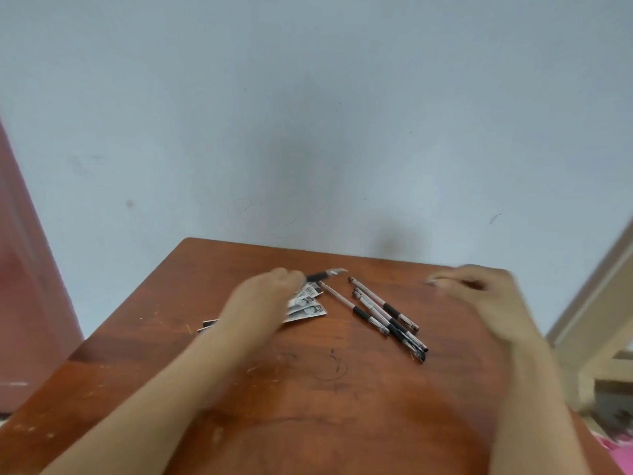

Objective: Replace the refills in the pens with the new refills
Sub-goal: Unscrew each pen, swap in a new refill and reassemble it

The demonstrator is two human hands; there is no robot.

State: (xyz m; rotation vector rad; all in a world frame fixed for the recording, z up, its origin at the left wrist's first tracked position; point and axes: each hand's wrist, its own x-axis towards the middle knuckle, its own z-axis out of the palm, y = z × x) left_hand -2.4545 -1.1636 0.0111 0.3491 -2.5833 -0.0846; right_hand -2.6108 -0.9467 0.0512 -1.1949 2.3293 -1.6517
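Several pens [387, 313] with clear barrels and black grips lie side by side on the wooden table [308, 389], right of centre. Packets of new refills [306, 305] lie fanned out just left of them. My left hand [267, 296] rests over the packets and covers part of them. Its fingers are closed around a pen part [327, 274], whose black grip and clear tip stick out to the right. My right hand [479, 289] hovers near the table's far right corner, apart from the pens. It is blurred, so what its fingers hold is unclear.
The table's far edge meets a pale wall [308, 132]. Dark-edged flat pieces [207, 325] peek out under my left forearm. A pink surface [30, 269] stands at the left, and pale furniture [603, 330] stands to the right of the table.
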